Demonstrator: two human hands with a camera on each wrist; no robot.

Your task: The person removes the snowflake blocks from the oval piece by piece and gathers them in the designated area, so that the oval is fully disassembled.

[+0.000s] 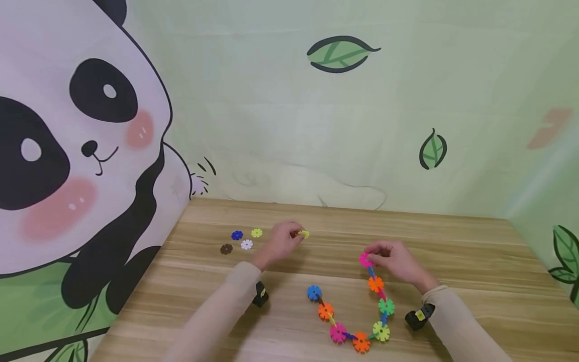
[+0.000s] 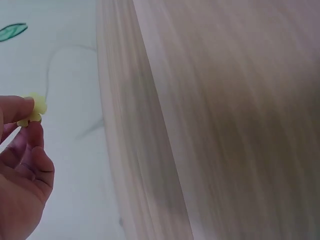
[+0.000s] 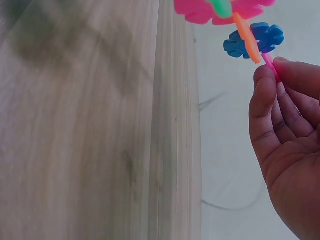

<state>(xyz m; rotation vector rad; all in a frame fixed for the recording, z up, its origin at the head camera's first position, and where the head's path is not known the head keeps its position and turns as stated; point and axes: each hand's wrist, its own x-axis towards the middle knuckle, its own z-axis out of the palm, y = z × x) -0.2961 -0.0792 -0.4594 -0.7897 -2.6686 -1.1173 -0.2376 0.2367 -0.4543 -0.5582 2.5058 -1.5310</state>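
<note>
Between thumb and fingers, my left hand [image 1: 286,238] pinches a yellow notched plastic disc [image 1: 304,234], which also shows in the left wrist view [image 2: 37,106]. My right hand [image 1: 400,259] pinches the pink end disc [image 1: 365,260] of a chain of linked notched discs. From there the chain curves down and round to the left in a U shape, through an orange disc [image 1: 375,284], a green disc [image 1: 386,306] and others, to a blue disc [image 1: 314,292] at its free end. Close to the right fingertips, a blue disc [image 3: 235,45] crosses the pink one.
Left of my left hand, loose discs lie on the wooden table [image 1: 203,291]: dark blue [image 1: 237,235], yellow [image 1: 257,233], white [image 1: 246,245] and brown [image 1: 226,249]. A pale green printed wall [image 1: 271,125] with a panda [image 1: 149,100] rises behind the table.
</note>
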